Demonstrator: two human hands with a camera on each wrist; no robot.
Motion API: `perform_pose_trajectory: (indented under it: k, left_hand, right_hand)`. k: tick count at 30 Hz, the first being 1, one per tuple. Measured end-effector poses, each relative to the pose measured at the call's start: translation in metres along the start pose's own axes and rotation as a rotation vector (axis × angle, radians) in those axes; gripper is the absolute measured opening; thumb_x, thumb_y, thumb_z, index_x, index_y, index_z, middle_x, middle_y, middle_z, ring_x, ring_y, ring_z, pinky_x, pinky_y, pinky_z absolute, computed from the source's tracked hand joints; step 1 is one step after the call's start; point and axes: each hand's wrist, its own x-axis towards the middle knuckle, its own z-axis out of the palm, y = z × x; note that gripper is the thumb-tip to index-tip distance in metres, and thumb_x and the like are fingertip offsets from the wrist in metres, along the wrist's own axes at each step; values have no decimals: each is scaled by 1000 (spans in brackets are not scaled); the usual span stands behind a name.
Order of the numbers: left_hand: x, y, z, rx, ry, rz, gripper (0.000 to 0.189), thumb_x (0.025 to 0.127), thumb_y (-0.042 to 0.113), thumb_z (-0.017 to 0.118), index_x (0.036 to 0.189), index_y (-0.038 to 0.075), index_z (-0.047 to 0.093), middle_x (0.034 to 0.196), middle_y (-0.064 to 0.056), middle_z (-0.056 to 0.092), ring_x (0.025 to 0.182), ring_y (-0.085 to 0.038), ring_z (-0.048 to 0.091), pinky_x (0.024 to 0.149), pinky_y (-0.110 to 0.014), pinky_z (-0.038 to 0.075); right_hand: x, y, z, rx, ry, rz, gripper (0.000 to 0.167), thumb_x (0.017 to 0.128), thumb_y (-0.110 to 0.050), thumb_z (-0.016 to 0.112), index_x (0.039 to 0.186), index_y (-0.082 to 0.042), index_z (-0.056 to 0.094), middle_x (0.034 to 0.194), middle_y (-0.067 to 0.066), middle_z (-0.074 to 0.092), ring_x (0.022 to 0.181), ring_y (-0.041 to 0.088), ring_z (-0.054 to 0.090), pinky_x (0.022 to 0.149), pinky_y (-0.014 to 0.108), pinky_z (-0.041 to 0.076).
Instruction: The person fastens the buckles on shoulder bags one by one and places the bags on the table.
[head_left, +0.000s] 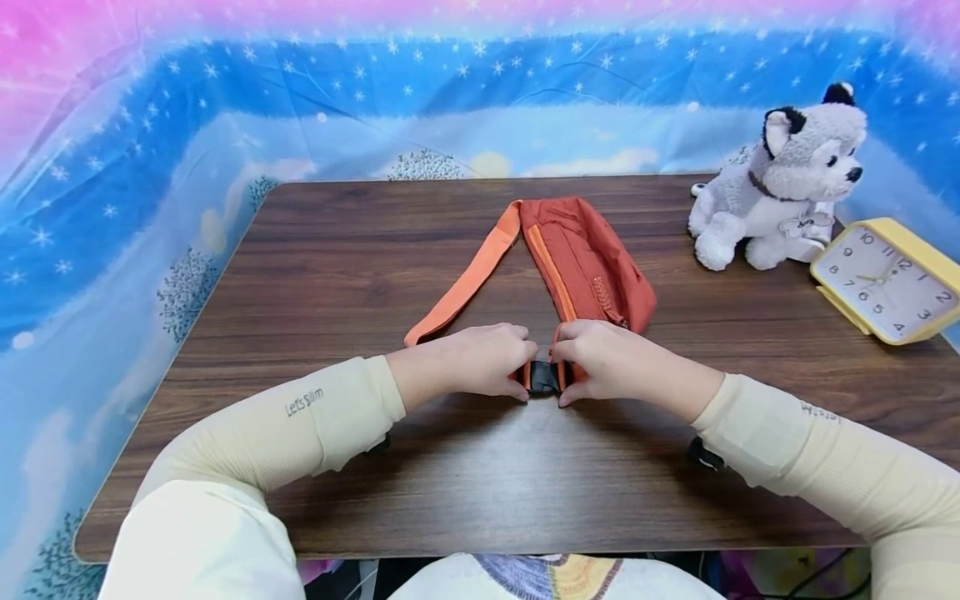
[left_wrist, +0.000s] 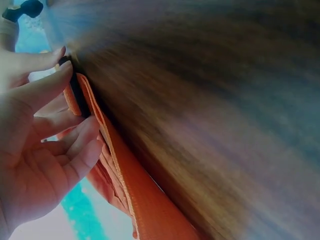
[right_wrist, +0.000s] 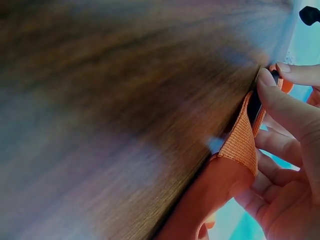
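A rust-orange sling bag [head_left: 588, 258] lies on the table, its lighter orange strap [head_left: 474, 277] angling down to the left. In front of the bag, a black buckle [head_left: 543, 377] sits between both hands. My left hand [head_left: 472, 360] pinches the buckle's left end, where orange webbing joins it. The right hand [head_left: 618, 360] grips the other end, beside the bag's lower edge. In the left wrist view, thumb and fingers hold the buckle [left_wrist: 79, 95] edge-on, above the orange strap [left_wrist: 132, 175]. The right wrist view has the buckle [right_wrist: 254, 106] next to folded webbing [right_wrist: 240, 142]. Fingers partly hide both buckle ends.
A grey-and-white plush dog [head_left: 780, 179] sits at the back right of the wooden table [head_left: 337, 250]. Beside it stands a yellow alarm clock [head_left: 888, 279], tilted back. A blue and pink patterned cloth [head_left: 375, 83] hangs behind the table.
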Motion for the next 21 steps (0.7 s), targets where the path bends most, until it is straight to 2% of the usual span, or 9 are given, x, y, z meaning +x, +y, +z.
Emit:
perform_pose_trajectory:
  k: [10,14,21]
  left_hand:
    - [3,2,0,50,-9,-10,47,81,44,72,110,9,63,86,0,48,77,-12,49,68,-27,44]
    - [2,2,-1,32,-27,-21,47,83,46,68,110,9,63,89,0,50,75,-11,50,66,-27,44]
    - [-1,-4,-6,-50,-46,-25,36,90,48,57,93,12,58,84,1,49,70,-11,47,62,-25,38]
  right_hand:
    - [2,0,0,9,-26,9,44,60,-37,87,84,-6,66,85,1,55,74,16,58,68,32,48]
    - [1,1,1,-2,-12,13,44,61,-41,85,84,-8,66,85,0,56,73,16,58,66,32,48]
    - [-3,4,-3,-22,58,47,39,73,-49,76,81,-12,66,78,-2,53,63,10,50,58,29,43]
